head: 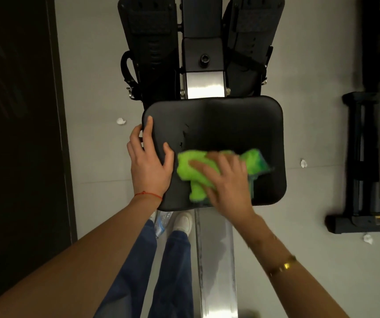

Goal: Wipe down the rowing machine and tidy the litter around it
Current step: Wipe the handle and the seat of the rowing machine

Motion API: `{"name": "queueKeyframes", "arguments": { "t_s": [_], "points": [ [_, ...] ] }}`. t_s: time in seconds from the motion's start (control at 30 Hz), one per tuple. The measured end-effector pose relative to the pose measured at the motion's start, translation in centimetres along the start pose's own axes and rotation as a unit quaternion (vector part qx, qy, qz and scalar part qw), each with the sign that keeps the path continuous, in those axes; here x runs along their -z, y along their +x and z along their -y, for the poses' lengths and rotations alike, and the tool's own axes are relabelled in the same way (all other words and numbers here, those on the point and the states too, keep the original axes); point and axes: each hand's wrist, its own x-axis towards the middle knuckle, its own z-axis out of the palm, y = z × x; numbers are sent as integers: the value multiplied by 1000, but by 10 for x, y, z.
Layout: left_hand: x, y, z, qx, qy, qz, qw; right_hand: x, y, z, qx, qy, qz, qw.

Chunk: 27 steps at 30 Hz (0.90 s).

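The rowing machine's black padded seat [230, 125] sits on a silver rail [216, 260], with two black footrests [149, 42] beyond it. My left hand [149, 164] grips the seat's left edge, thumb on top. My right hand [227, 180] presses a bright green cloth [189, 171] flat onto the near half of the seat. Small wet marks show on the seat above the cloth. White crumpled litter lies on the grey floor: one scrap [120, 121] left of the seat, one [303, 163] to its right, another [367, 238] further right.
A plastic bottle [161, 223] lies on the floor by my white shoes [184, 221], under the seat's left corner. A dark wall panel [19, 134] runs along the left. A black equipment stand [363, 171] fills the right side.
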Motion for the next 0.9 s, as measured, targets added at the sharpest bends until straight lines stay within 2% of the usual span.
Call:
{"name": "queueKeyframes", "arguments": {
  "t_s": [0.07,0.13,0.27,0.33,0.53,0.63,0.7,0.8,0.9],
  "points": [
    [0,0,1,3,-2,0,1000,1,-11,-1,39,-6,28,999],
    [0,0,1,1,-1,-4,1000,6,21,-12,37,-26,21,999],
    [1,1,0,-4,-2,-5,1000,10,113,-17,-90,-50,-44,994],
    [0,0,1,-1,-1,-3,1000,9,117,-9,-122,-36,-58,990],
    [0,1,2,1,-4,-2,1000,-5,-15,15,-13,10,8,1000],
    [0,1,1,1,-5,-2,1000,3,12,-1,20,-33,10,999],
    [0,2,2,-1,-7,-3,1000,8,68,-10,-18,-67,-12,998],
    [0,1,1,1,-8,-6,1000,13,132,-11,-133,-63,-56,988],
    [-1,1,2,-8,-16,-7,1000,6,98,5,-113,-41,-40,992]
  ]
}}
